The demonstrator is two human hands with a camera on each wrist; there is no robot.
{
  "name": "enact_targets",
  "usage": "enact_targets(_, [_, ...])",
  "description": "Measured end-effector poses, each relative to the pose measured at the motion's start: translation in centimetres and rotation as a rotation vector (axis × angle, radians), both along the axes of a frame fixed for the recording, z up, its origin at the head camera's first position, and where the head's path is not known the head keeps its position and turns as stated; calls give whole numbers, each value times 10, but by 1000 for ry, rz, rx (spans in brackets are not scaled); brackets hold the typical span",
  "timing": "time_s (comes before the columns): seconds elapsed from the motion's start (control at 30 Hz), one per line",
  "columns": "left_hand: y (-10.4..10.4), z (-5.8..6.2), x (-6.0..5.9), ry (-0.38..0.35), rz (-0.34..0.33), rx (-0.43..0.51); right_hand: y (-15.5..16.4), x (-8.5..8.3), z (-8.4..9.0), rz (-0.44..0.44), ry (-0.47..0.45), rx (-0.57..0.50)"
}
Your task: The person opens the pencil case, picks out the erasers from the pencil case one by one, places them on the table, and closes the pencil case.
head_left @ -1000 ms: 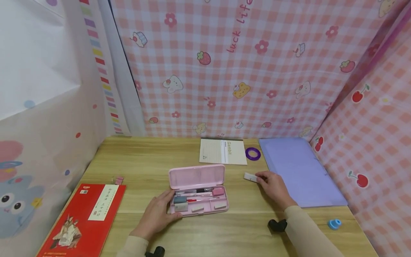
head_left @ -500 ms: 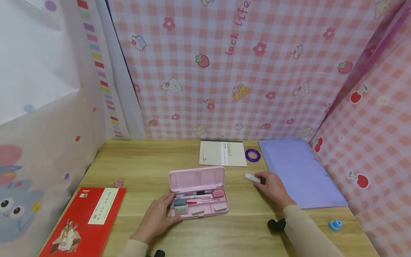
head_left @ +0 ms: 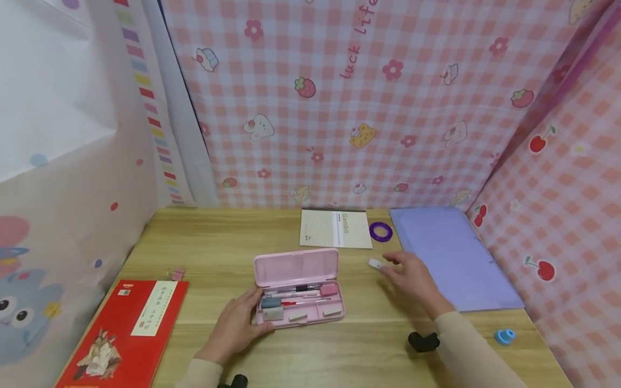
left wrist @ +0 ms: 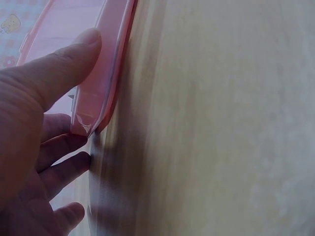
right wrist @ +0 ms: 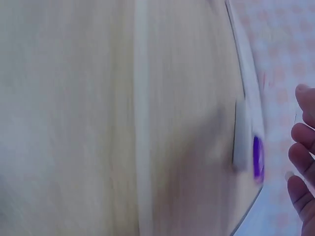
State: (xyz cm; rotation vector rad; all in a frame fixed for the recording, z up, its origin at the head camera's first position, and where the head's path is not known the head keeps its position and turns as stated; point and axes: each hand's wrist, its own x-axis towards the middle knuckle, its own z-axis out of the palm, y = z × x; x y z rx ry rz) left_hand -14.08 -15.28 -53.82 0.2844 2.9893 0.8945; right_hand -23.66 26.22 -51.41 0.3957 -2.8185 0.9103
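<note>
An open pink pencil case point(head_left: 299, 285) lies mid-table, lid tilted back. Inside are pens, a pink eraser point(head_left: 329, 290), a blue-grey block point(head_left: 271, 303) and several pale blocks in the front compartments. My left hand point(head_left: 234, 325) holds the case by its left end. In the left wrist view, the thumb point(left wrist: 74, 59) presses the front wall and fingers meet the corner. To the case's right, a small white eraser point(head_left: 374, 264) lies on the wood. My right hand point(head_left: 409, 277) hovers beside it, fingers parted; the right wrist view shows the eraser point(right wrist: 240, 137) apart from the hand.
Behind stand a Gambit notebook point(head_left: 335, 229) and a purple tape roll point(head_left: 381, 231). A lilac folder point(head_left: 451, 264) lies right, with a blue cap-like piece point(head_left: 505, 337) in front. A red book point(head_left: 126, 328) and pink binder clip point(head_left: 178, 274) lie left.
My right hand has let go of the white eraser; its fingers have spread and lifted off. My left hand and the pencil case have stayed in place.
</note>
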Motion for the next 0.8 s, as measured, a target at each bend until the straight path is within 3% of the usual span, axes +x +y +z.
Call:
enact_targets(0.2, [0, 1, 0, -11, 2, -3, -39, 20, 8, 149, 132, 46])
enact_targets(0.37, [-3, -2, 2, -25, 17, 2, -83, 39, 7, 256, 130, 57])
enact_targets(0.57, [-8, -1, 8, -1, 35, -5, -135, 45, 3, 414, 154, 32])
enact_targets(0.8, [-9, 1, 14, -1, 26, -20, -179, 46, 1, 474, 90, 151])
